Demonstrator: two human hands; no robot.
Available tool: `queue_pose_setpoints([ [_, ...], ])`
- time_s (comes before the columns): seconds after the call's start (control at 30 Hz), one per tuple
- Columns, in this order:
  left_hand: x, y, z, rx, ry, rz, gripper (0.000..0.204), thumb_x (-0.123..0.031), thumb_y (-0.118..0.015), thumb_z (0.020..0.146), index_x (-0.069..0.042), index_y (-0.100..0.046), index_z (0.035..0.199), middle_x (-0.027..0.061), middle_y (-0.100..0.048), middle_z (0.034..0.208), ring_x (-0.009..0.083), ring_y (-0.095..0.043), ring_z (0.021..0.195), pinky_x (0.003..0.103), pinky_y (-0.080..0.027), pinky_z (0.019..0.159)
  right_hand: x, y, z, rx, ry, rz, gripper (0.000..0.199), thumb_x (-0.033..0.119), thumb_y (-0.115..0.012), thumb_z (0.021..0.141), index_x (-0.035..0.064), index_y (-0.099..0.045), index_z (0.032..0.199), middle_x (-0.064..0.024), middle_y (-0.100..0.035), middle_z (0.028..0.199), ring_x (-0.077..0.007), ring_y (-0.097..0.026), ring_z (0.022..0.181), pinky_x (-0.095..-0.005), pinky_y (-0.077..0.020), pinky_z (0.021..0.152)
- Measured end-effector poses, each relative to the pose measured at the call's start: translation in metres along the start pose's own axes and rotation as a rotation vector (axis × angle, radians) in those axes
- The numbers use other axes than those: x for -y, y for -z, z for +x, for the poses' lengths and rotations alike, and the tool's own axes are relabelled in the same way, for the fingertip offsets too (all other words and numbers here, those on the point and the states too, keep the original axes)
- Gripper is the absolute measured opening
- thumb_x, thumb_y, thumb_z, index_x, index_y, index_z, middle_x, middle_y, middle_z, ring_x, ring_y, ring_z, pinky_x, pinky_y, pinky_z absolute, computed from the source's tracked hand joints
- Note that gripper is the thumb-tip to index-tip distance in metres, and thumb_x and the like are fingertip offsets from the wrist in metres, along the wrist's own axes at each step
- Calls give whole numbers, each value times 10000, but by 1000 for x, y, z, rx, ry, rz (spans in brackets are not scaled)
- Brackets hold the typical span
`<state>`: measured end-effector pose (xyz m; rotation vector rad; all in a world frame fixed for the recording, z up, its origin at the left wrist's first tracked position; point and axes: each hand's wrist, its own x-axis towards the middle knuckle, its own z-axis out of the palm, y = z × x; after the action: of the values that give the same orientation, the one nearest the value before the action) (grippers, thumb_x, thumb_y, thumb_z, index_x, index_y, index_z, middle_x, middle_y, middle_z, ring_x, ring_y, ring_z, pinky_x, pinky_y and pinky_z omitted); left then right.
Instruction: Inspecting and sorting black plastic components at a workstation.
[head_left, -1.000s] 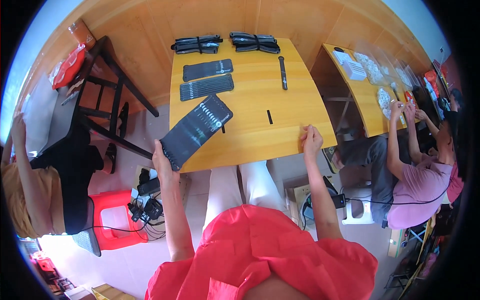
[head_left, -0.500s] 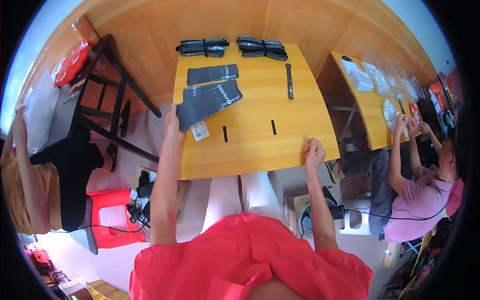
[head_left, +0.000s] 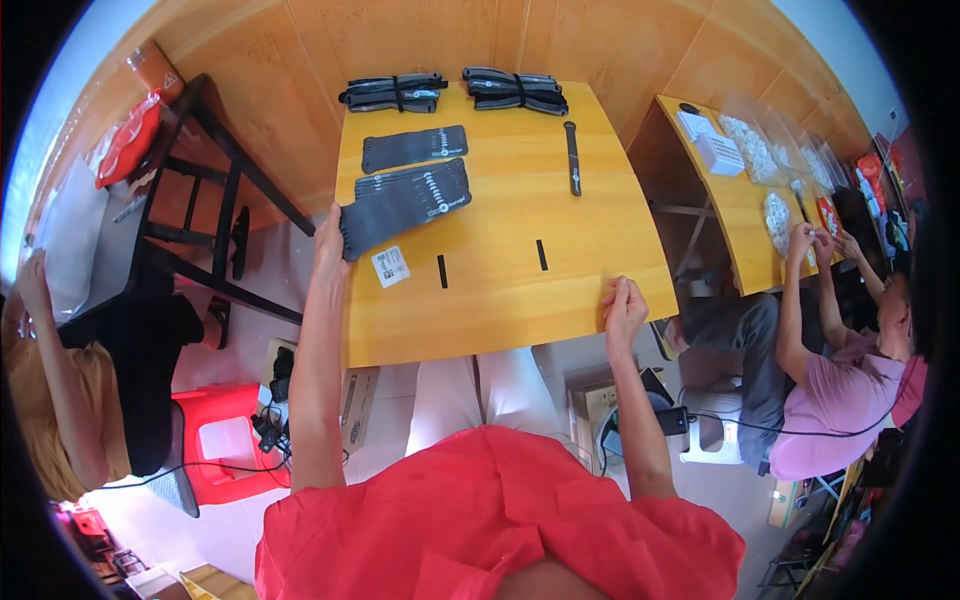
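My left hand point(head_left: 330, 238) is closed on the left end of a fanned stack of dark grey straps point(head_left: 400, 212). The stack lies slanted over another row of similar straps point(head_left: 375, 183), which it partly hides. A white label card point(head_left: 390, 266) sits just below the stack on the yellow table point(head_left: 490, 320). Near the table's right front edge rests my right hand point(head_left: 625, 305), its fingers curled in against the thumb. Whatever is inside those fingers, if anything, cannot be seen. Two short black strips point(head_left: 442, 271) stand out on the table between my hands.
Behind the stack lies another flat set of straps point(head_left: 415, 149). Two banded bundles point(head_left: 395, 94) are at the far edge, and one single strap point(head_left: 573, 160) lies far right. People sit on both sides, the right one at a second table point(head_left: 735, 230) with bags of white pieces point(head_left: 750, 150).
My left hand has shifted the strap stack slightly away from the label card, which now shows whole. The view has moved a little; my right hand stays curled in nearly the same place.
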<state>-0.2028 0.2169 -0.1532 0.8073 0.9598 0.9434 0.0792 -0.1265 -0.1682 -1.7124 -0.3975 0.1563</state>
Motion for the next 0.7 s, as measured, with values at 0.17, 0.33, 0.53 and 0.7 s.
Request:
queue_pose_setpoints([
  [0.17, -5, 1, -18, 3, 13, 31, 370, -307, -393, 943, 14, -554, 1033, 100, -620, 948, 173, -617, 792, 299, -520, 691, 1, -3, 1, 11, 6, -24, 304, 239, -452, 924, 19, -593, 769, 18, -438, 499, -30, -345, 403, -206, -252, 386],
  [0.33, -2, -1, -27, 6, 4, 39, 364, -303, -392, 944, 14, -555, 1020, 97, -626, 931, 176, -620, 792, 304, -521, 704, -5, -1, 0, 17, 27, -20, 303, 244, -448, 929, 23, -592, 780, 20, -441, 508, -23, -334, 390, -187, -239, 378],
  [0.53, 2, 3, -30, 19, 8, 6, 352, -296, -398, 943, 14, -555, 1002, 101, -626, 934, 177, -620, 789, 306, -522, 704, -3, 0, -2, 14, 2, -25, 299, 244, -467, 912, 22, -600, 762, 9, -450, 490, -43, -372, 409, -219, -280, 387],
  [0.7, 2, 9, -32, 33, 22, 25, 349, -296, -415, 936, 18, -546, 1013, 104, -625, 917, 178, -626, 761, 301, -529, 672, 2, 2, 0, 77, -47, 36, 250, 225, -473, 911, 23, -599, 837, 10, -472, 526, -49, -402, 434, -204, -317, 396],
])
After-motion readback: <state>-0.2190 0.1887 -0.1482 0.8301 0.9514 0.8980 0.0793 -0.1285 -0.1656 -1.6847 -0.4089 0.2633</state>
